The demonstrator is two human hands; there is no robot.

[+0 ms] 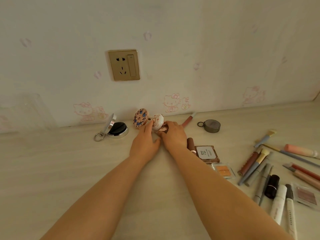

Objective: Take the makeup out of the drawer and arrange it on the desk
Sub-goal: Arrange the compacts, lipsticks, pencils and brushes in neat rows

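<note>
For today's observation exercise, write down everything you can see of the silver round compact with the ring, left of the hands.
The silver compact is a round, shiny metal-looking case lying open on the pale desk near the wall. Its lid stands tilted up on the left side, edge-on to the camera, so the lid's inside is hidden. The base holds a black round insert, perhaps a puff. A metal ring hangs from its near-left side and lies flat on the desk. Neither hand touches it; it sits apart from the blue-patterned compact to its right.

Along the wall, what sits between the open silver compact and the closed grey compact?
In the head view, between the open silver compact and grey compact: a blue-patterned compact, a white compact under both hands, and a pink tube.
</note>
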